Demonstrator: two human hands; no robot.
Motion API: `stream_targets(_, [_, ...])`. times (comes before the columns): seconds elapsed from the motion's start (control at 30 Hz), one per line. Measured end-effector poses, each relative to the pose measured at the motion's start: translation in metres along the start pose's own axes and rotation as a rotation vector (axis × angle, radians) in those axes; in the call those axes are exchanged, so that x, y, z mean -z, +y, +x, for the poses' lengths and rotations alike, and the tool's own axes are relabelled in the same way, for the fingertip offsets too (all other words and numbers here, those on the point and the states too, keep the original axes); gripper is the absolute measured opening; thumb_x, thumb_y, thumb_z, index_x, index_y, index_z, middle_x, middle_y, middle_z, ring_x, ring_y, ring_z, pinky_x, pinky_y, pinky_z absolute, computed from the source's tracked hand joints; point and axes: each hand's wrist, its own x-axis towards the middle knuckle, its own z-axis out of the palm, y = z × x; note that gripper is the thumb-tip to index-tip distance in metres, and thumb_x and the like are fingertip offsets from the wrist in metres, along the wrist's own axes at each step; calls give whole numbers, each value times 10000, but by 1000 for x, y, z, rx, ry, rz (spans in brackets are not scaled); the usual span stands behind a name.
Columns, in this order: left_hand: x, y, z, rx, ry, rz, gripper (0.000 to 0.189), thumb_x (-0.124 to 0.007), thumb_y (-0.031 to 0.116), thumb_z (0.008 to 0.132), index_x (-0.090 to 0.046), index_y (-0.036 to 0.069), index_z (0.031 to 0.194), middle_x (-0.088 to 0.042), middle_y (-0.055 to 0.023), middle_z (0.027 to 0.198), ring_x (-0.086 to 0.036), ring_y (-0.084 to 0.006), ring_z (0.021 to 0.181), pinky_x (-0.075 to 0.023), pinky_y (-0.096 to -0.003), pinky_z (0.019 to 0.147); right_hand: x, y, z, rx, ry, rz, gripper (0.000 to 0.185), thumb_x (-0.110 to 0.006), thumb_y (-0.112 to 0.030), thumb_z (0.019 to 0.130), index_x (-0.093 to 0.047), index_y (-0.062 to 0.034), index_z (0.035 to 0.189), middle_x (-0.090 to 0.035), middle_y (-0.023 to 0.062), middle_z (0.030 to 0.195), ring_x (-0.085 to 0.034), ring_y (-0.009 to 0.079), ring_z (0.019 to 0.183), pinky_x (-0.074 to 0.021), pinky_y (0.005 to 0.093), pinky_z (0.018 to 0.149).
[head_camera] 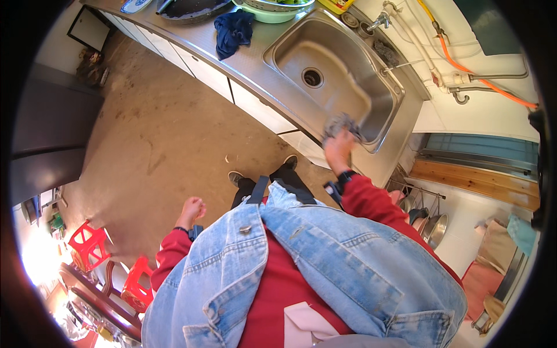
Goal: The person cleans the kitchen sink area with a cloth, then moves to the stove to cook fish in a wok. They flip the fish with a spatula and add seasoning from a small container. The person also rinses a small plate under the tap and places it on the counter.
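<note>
My right hand (340, 147) is closed around a grey cloth or scrubber (342, 123), blurred, at the near edge of the stainless steel sink (300, 41). Inside the basin a round drain (312, 78) shows. My left hand (191, 212) hangs over the floor with its fingers curled, and nothing can be seen in it. A crumpled dark blue cloth (233, 32) lies on the steel counter left of the sink. Near the basin's far rim lies a grey wire scouring pad (385, 52). A metal tap (381, 20) juts from the wall above the rim.
Beyond the blue cloth sit a dark pan (193, 8) and a pale green basin (272, 14) with a colander. An orange hose (461, 65) runs along the wall. At right a rack holds metal bowls (436, 230). Red plastic stools (89, 245) stand at lower left.
</note>
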Motion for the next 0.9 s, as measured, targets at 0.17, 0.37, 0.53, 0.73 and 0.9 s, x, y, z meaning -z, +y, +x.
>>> stream_targets(0.17, [30, -44, -9, 51, 140, -31, 173, -502, 156, 969, -533, 62, 1111, -635, -107, 841, -606, -170, 557, -530, -324, 472, -33, -166, 38, 213, -79, 60, 644, -587, -162, 774, -420, -32, 1383, -437, 184, 1249, -399, 412, 1118, -393, 521, 887])
stream_targets(0.37, [26, -52, -38, -12, 153, 70, 175, -532, 165, 973, -541, 53, 1107, -645, -97, 855, -620, -161, 576, -534, -313, 482, -41, -274, 90, 395, -301, 246, 593, -568, -164, 819, -437, -49, 1387, -418, 191, 1323, -403, 499, 1118, -396, 552, 967])
stream_targets(0.53, [2, -54, -54, -33, 197, 67, 154, -539, 150, 961, -569, 50, 1074, -646, -94, 828, -615, -160, 569, -526, -310, 478, -37, -222, 84, 658, -140, 233, 534, -612, -139, 805, -508, -55, 1323, -490, 168, 1279, -441, 426, 1141, -416, 524, 941])
stream_targets(0.73, [-43, -93, -40, -173, 148, 180, 103, -529, 52, 883, -598, 45, 959, -621, -71, 780, -591, -173, 576, -476, -326, 466, 2, -95, 43, 661, -169, 314, 363, -655, -126, 798, -589, -23, 1140, -607, 175, 1088, -565, 361, 1016, -455, 469, 913])
stream_targets(0.9, [-141, -98, -45, -284, 289, 205, 180, -591, 211, 885, -693, 70, 930, -664, -60, 717, -642, -175, 617, -516, -327, 534, 38, 23, 5, 712, -226, 194, 468, -568, -68, 804, -516, 70, 1248, -482, 267, 1301, -446, 427, 1199, -369, 487, 1030])
